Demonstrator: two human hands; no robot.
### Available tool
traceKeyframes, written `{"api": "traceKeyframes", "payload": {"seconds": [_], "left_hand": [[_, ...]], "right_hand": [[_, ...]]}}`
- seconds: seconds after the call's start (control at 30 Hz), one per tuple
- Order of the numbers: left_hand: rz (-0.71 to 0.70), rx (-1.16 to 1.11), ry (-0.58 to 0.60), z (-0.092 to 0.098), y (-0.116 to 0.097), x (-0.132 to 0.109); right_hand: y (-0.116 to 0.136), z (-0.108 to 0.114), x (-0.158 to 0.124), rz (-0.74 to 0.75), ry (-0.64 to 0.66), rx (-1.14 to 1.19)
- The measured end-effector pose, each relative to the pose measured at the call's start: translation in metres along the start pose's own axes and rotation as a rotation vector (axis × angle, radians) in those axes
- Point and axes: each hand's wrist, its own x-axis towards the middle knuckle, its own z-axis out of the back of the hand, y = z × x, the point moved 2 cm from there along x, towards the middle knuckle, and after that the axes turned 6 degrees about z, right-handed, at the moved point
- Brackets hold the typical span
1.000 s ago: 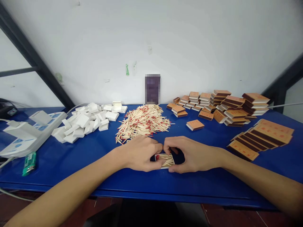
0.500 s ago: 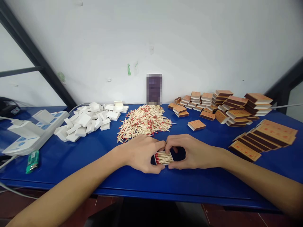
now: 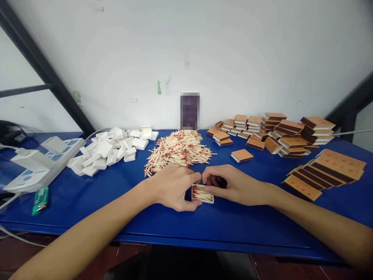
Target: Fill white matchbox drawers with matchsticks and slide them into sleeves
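- Blue tabletop (image 3: 163,225) bears a match pile (image 3: 180,149); on the pile's near side sits a white tray (image 3: 207,202) of matches (image 3: 200,193).
- Left hand (image 3: 175,188) pinches the tray; right hand (image 3: 237,186) lays its thumb over the matches, grip unclear.
- Steady tray, light thumb pressure should keep matches parallel.

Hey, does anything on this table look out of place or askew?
Two mild oddities: one orange box lies alone in front of the stacks, and the row at right lies fanned aslant, like toppled dominoes. The matches in the tray look roughly aligned.
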Motion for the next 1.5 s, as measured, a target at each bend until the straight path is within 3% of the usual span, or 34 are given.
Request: {"api": "traceKeyframes", "payload": {"seconds": [0.3,0.43,0.53,0.67,0.83,1.3,1.5], "left_hand": [[-0.051,-0.027,-0.086,-0.001,0.006,0.002],[0.013,-0.101,-0.297,0.019,0.032,-0.002],[0.121,-0.016,-0.457,0.032,0.06,-0.007],[0.058,0.001,-0.272,0.033,0.076,-0.012],[0.052,-0.047,-0.088,0.024,0.067,-0.009],[0.054,0.167,-0.065,0.01,0.054,-0.003],[0.055,0.141,-0.142,0.012,0.052,-0.003]], "right_hand": [[0.004,-0.003,0.0,-0.002,0.005,-0.058],[0.007,-0.003,0.0,0.018,-0.001,-0.116],[0.007,-0.002,0.0,0.025,0.004,-0.128],[0.005,-0.002,0.0,0.034,-0.016,-0.111],[0.001,-0.001,0.0,0.034,-0.109,-0.172],[0.002,-0.003,-0.002,0.096,-0.085,-0.279],[0.0,-0.003,-0.003,0.106,-0.121,-0.285]]}}
